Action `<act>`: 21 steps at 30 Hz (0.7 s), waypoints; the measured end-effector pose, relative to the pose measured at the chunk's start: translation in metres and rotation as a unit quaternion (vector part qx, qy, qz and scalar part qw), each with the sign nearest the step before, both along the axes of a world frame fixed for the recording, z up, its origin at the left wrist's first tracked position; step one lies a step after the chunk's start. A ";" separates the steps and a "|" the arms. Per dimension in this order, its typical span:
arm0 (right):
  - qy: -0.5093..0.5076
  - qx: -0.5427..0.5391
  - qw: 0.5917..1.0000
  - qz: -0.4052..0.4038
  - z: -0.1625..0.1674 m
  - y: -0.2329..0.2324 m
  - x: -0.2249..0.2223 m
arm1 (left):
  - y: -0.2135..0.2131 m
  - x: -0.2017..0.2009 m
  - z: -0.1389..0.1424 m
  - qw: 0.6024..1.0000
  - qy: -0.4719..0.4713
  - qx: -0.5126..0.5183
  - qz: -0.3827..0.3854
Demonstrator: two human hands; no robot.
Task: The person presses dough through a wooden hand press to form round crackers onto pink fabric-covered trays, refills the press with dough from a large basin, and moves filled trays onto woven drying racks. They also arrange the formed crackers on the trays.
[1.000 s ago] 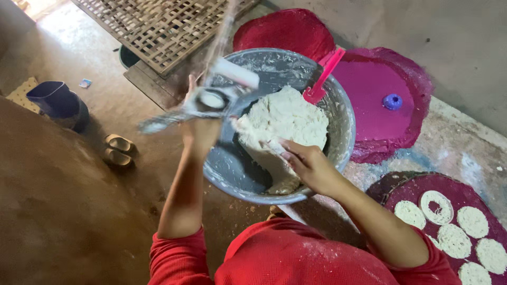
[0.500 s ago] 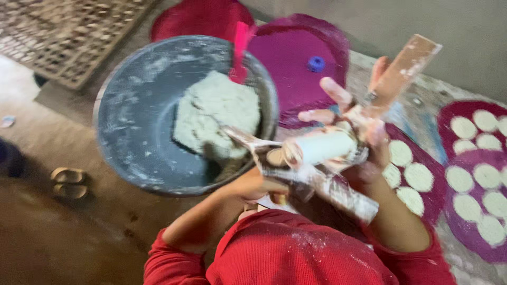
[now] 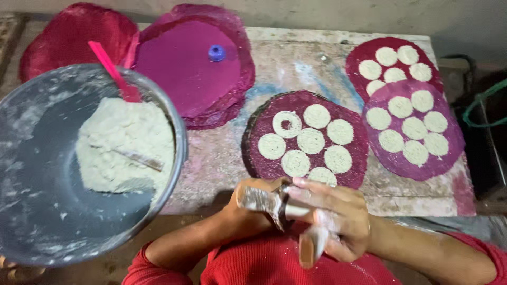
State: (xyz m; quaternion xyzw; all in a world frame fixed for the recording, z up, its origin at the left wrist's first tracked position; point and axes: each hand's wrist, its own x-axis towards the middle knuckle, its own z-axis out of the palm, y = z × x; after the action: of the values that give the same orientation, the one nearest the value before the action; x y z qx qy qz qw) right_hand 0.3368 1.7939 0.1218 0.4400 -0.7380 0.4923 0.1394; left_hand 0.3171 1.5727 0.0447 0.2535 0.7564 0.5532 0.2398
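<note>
- Both hands met close to the chest on the wooden press (image 3: 274,203): right hand (image 3: 338,221) wrapped shut over its lever end, left hand (image 3: 240,214) closed under the body, wrists bent inward.
- Likely best: keep the press level, squeeze evenly.
- Just beyond, on the bench (image 3: 296,53), the maroon mat (image 3: 259,158) carried dough coils (image 3: 310,141).
- Dough bowl (image 3: 31,211) sat left.

A single head-worn view is given, aimed steeply down and forward from close above the person's own hands at the bottom centre of the frame. The low table (image 3: 222,153) is seen across the middle, with a wall along the top edge.
</note>
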 end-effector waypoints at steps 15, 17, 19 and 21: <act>-0.765 0.050 0.642 0.003 -0.183 0.247 -0.034 | 0.037 -0.192 0.030 0.733 -0.198 0.613 -0.218; -0.789 0.033 0.613 -0.017 -0.200 0.263 -0.035 | 0.057 -0.197 0.008 0.681 -0.249 0.660 -0.194; -0.777 0.081 0.624 -0.001 -0.195 0.273 -0.053 | 0.073 -0.228 -0.012 0.682 -0.233 0.658 -0.216; -0.733 0.255 0.619 -0.125 -0.174 0.274 -0.081 | 0.087 -0.253 -0.032 0.680 -0.222 0.667 -0.209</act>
State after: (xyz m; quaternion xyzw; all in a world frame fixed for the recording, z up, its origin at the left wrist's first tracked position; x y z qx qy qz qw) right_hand 0.2559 2.0676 -0.0525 -0.1455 -0.7390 0.4216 -0.5049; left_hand 0.0644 1.6598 0.0122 0.3673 0.0394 0.8867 0.2781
